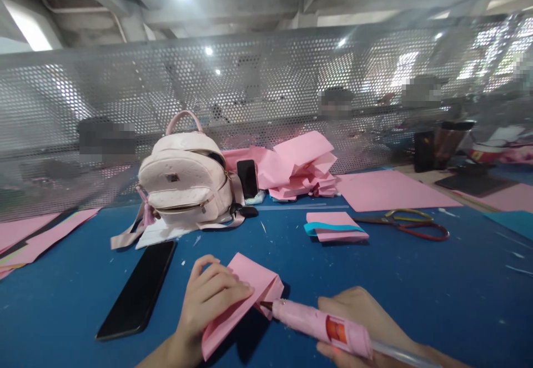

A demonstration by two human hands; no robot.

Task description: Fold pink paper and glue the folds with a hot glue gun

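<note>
My left hand (216, 293) is closed around a folded pink paper piece (254, 276), with the thumb along its near face. It is raised off the blue table at a tilt. In my right hand (366, 323) is a pink hot glue gun (306, 319), with a clear glue stick (402, 354) coming out of its back end. The dark nozzle (266, 305) meets the open end of the folded paper; whether glue is coming out cannot be seen. My right fingers are partly hidden behind the glue gun.
A black phone (139, 290) lies left of my hands. Behind stand a pale pink backpack (187, 176), a smaller phone (247, 179) and crumpled pink paper (302, 162). Scissors (420, 225) lie right of a folded pink piece (337, 233) with a blue strip. A perforated metal screen (270, 74) backs the table.
</note>
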